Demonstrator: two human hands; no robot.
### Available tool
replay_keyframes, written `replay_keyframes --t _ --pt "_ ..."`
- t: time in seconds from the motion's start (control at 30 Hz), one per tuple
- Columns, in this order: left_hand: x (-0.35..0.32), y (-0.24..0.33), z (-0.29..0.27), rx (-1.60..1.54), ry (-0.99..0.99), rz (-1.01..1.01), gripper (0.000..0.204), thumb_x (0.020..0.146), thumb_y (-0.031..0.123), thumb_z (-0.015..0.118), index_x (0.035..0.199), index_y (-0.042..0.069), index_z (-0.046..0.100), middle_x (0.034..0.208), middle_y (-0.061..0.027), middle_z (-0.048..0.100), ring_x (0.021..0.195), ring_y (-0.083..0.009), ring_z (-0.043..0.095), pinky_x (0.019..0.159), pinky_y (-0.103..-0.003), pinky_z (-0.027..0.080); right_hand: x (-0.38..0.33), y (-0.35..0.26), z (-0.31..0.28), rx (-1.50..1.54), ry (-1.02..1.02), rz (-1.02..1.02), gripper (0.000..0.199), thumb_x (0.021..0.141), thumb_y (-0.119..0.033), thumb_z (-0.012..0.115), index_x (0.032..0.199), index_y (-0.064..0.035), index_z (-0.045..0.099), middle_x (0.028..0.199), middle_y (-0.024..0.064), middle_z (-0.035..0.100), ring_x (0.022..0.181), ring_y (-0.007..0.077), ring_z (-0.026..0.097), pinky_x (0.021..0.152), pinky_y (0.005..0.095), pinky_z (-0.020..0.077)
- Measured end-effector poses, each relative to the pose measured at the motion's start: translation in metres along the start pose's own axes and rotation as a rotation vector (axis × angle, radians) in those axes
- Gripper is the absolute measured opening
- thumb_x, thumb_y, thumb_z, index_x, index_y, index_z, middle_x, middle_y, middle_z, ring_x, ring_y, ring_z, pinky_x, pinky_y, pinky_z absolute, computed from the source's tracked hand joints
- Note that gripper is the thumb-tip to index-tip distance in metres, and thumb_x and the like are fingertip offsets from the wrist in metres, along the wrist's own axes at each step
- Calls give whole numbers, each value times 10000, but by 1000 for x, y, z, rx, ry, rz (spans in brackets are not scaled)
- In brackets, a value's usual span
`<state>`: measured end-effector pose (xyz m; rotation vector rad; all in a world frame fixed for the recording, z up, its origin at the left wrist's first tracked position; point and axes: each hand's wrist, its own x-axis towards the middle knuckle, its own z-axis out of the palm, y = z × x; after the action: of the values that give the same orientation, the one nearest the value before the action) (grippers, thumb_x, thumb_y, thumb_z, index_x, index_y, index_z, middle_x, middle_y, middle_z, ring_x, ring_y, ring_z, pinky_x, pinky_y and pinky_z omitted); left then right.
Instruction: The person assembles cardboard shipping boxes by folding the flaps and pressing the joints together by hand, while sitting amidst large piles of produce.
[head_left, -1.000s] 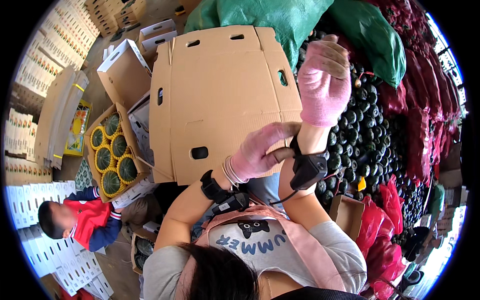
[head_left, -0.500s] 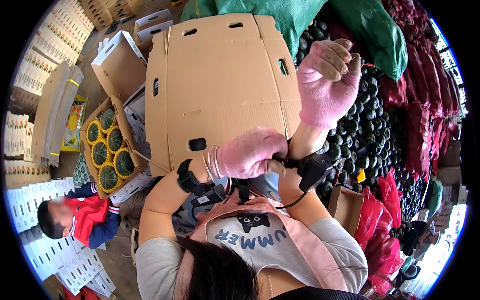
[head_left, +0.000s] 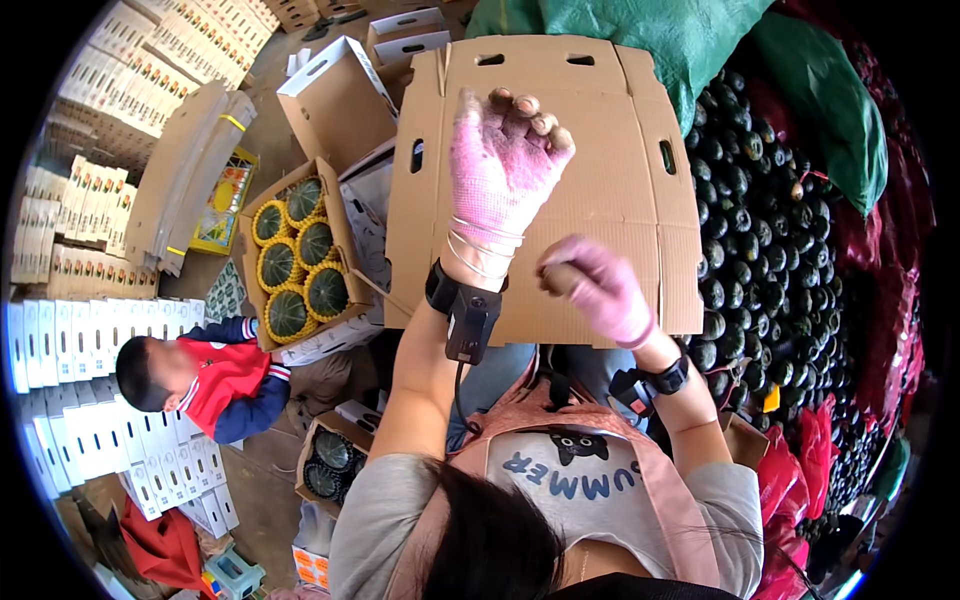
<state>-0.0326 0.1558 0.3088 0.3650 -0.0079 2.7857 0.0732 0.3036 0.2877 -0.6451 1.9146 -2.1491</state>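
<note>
Both hands press a flat cardboard box beside a squash-filled carton.

The flattened carton is made of brown corrugated cardboard, matt and dry, marked by pressed fold lines and punched hand slots. The left hand and the right hand are covered by pink knitted cloth gloves, fuzzy and worn, with bare fingertips. Matt black plastic is seen on the wrist device. A dark green, faintly glossy rind is shown by the heaped squashes. The tarpaulin is woven green plastic with a slight sheen.
</note>
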Motion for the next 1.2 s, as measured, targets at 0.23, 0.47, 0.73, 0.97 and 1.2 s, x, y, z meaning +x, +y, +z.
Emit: replay_keyframes --t 0.23,0.47,0.73,0.97,1.2 --pt "1 16 9 -46 17 114 414 988 462 499 888 88 647 819 -18 616 782 -175 502 790 -369 426 8 37 28 -330 -77 -318 382 757 -88 760 1116 -36 643 1047 113 633 955 275 614 846 366 516" --pt "-8 20 0 -32 58 180 439 986 488 481 870 98 646 771 -20 602 740 -177 490 757 -363 424 24 36 30 -362 -230 -415 230 759 -126 790 951 -91 670 957 69 597 914 279 573 818 375 486" --pt "-8 26 -3 229 155 405 387 995 462 491 844 130 619 739 -36 595 695 -192 514 710 -377 445 14 42 45 -336 -182 -307 268 736 -44 774 950 -72 615 945 81 560 887 280 552 801 362 477" --pt "-13 31 2 233 131 347 361 999 445 495 852 134 604 727 -33 587 680 -195 518 703 -374 449 21 36 42 -370 -329 -235 238 811 -20 657 1043 -48 613 865 142 575 792 358 561 701 417 487" --pt "-11 24 -7 850 305 609 328 998 420 520 910 112 592 761 -58 606 681 -183 538 687 -369 469 31 11 32 -523 -468 -289 185 810 -94 719 923 -36 586 854 150 610 813 386 596 687 444 493"
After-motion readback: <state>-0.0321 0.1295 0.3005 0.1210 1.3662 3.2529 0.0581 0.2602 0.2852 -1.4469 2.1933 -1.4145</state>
